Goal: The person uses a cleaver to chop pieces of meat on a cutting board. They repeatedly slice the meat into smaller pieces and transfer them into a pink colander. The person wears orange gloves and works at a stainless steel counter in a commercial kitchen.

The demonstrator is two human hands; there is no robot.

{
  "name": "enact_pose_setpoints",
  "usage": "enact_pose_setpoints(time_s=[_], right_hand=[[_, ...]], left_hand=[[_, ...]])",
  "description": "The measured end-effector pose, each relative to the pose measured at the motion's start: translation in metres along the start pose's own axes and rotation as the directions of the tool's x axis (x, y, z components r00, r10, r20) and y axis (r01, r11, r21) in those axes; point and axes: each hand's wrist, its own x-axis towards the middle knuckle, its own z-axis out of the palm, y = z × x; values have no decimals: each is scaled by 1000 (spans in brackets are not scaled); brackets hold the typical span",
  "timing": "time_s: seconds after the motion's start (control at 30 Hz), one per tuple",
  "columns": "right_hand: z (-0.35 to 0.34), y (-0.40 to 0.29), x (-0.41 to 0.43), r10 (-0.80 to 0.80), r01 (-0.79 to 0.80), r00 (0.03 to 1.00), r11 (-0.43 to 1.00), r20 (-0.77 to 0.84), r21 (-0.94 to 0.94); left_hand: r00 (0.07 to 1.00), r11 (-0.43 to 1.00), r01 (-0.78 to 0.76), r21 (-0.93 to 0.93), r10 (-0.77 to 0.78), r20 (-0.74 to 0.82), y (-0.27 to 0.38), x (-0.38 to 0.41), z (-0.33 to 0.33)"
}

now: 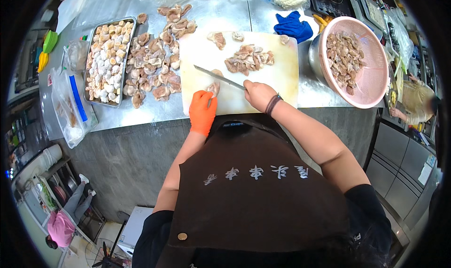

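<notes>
My left hand (203, 109), in an orange glove, pinches a piece of raw meat (213, 88) on the near left part of a white cutting board (260, 99). In my bare right hand (260, 95) is a knife (218, 76), its blade slanting up and left over the board, just beyond the pinched piece. A small meat piece (217, 72) lies partly behind the blade. Farther back on the board sits a pile of cut meat (248, 59), with a few loose pieces around it. Many uncut-looking pieces (151, 62) lie on the steel table left of the board.
A metal tray (121, 88) of skewered-looking food and a zip bag (72, 109) are at left. Right of the board, a pink colander (375, 63) of meat tilts in a steel bowl (316, 58). A blue cloth (293, 26) lies behind. Two other people are farther off at both sides.
</notes>
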Motion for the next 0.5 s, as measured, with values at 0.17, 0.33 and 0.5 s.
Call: enact_pose_setpoints(time_s=[0.17, 0.33, 0.5], right_hand=[[-12, -30, -38, -31, 32, 997, 999, 74, -4], [-6, -32, -45, 36, -24, 984, 997, 176, -70], [8, -37, -25, 74, -66, 964, 997, 254, -39]], left_hand=[[999, 999, 25, 32, -26, 30, -2, -9, 0], [997, 998, 25, 66, -29, 75, 4, -7, 0], [997, 994, -14, 106, 6, 83, -1, -8, 3]])
